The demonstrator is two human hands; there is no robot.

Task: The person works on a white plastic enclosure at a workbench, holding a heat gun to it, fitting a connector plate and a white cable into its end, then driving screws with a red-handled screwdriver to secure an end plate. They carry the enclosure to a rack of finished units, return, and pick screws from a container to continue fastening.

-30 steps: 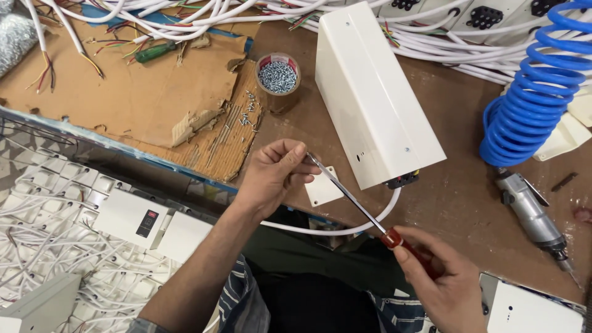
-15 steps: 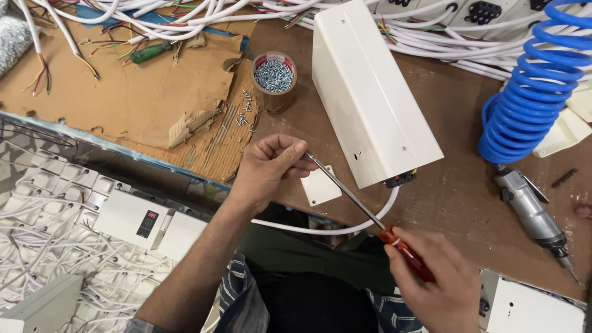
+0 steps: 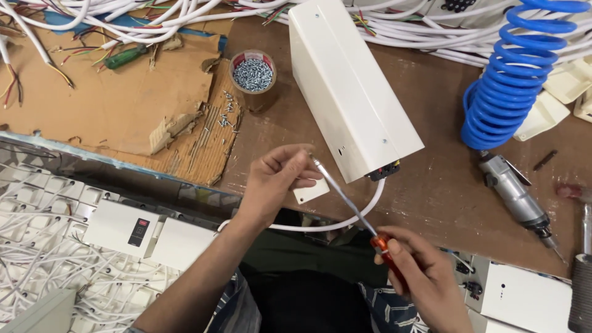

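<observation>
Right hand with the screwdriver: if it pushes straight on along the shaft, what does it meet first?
The right hand aims the screwdriver up-left; its tip is already at the left hand's fingertips, so those come first. Depth is unclear.

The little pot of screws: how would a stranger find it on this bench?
Start at the long white box lying slantwise mid-bench. Just left of it, at the torn cardboard sheet, stands a small round pot. Nothing else there is brimful of shiny silver screws, with loose ones beside it.

A small white rectangular label plate (image 3: 310,191) lies just under the left hand's fingers (image 3: 300,166); farther left, a white unit carries a small dark display (image 3: 138,230)
</observation>
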